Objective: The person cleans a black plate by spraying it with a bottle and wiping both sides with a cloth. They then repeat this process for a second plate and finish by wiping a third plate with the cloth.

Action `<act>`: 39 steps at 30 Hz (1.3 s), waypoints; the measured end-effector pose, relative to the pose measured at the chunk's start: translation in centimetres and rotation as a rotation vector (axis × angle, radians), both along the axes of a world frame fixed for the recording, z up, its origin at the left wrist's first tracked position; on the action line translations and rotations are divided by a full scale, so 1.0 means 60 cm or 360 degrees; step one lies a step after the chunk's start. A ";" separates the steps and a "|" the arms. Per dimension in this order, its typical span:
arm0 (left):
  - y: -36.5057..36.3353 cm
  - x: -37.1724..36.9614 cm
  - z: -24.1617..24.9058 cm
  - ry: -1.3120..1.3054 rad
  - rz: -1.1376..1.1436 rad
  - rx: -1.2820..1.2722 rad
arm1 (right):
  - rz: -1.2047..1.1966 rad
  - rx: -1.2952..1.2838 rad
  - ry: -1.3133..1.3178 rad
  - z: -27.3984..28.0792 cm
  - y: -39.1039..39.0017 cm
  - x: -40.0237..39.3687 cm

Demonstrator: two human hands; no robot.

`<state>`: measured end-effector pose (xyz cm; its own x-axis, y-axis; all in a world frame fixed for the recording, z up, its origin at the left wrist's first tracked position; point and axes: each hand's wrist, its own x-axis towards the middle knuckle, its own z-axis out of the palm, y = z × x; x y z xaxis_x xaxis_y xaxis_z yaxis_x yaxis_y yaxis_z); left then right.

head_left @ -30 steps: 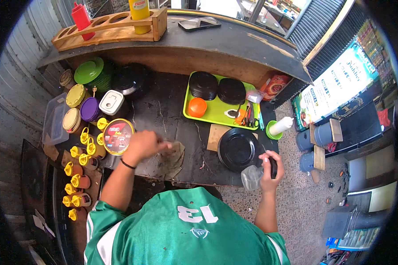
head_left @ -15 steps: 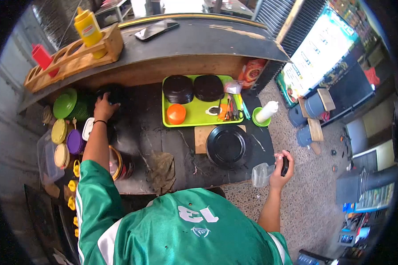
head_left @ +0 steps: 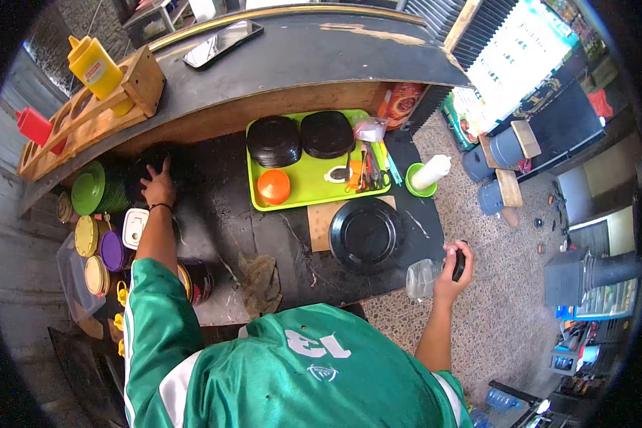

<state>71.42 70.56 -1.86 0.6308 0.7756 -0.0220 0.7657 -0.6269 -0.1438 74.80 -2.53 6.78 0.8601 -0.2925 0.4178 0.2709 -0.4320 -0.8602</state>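
At the back left of the dark table, my left hand (head_left: pixel 158 184) reaches over black items in shadow, its fingers spread, beside a stack of green plates (head_left: pixel 89 188). My right hand (head_left: pixel 455 272), off the table's right edge, is closed round the black top of a clear plastic bottle (head_left: pixel 422 279), which lies tilted to the left. Between the hands is a black plate (head_left: pixel 364 234) over a brown board (head_left: pixel 319 227). Behind it a lime-green tray (head_left: pixel 299 192) bears two stacks of black dishes, an orange bowl (head_left: pixel 273 186) and utensils.
A brown cloth (head_left: pixel 259 282) lies near the front edge. White squeeze bottle (head_left: pixel 432 173) leans in a green bowl at the right. Lidded containers (head_left: pixel 115 250) crowd the left. The raised shelf (head_left: pixel 314 53) holds a phone (head_left: pixel 223 44) and a wooden bottle rack (head_left: pixel 141 93).
The view has shifted a little. My left hand has moved slightly left and its fingers are more spread. My right hand still holds the clear bottle.
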 end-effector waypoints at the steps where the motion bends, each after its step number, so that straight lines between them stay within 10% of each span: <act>1: 0.002 0.000 -0.008 0.0003 0.0020 0.0001 | 0.0020 0.0001 0.0003 0.002 0.005 0.003; 12: -0.039 -0.030 0.044 -0.0157 -0.0387 0.0386 | 0.0180 0.0017 -0.0105 -0.009 0.000 0.032; 14: -0.030 -0.035 0.050 -0.0177 -0.0503 0.0963 | 0.0181 0.0067 -0.0084 0.005 0.003 0.025; 25: -0.041 -0.075 0.174 -0.0501 -0.0614 0.0980 | 0.0126 0.0154 -0.0099 0.003 0.001 0.023; 33: -0.338 -0.225 0.290 -0.1470 -0.0914 0.0185 | 0.0694 0.0153 -0.0209 0.056 0.003 0.023; 39: -0.596 -0.284 0.246 -0.3225 0.0392 -0.1703 | 0.1657 -0.0038 0.0155 0.129 0.059 -0.015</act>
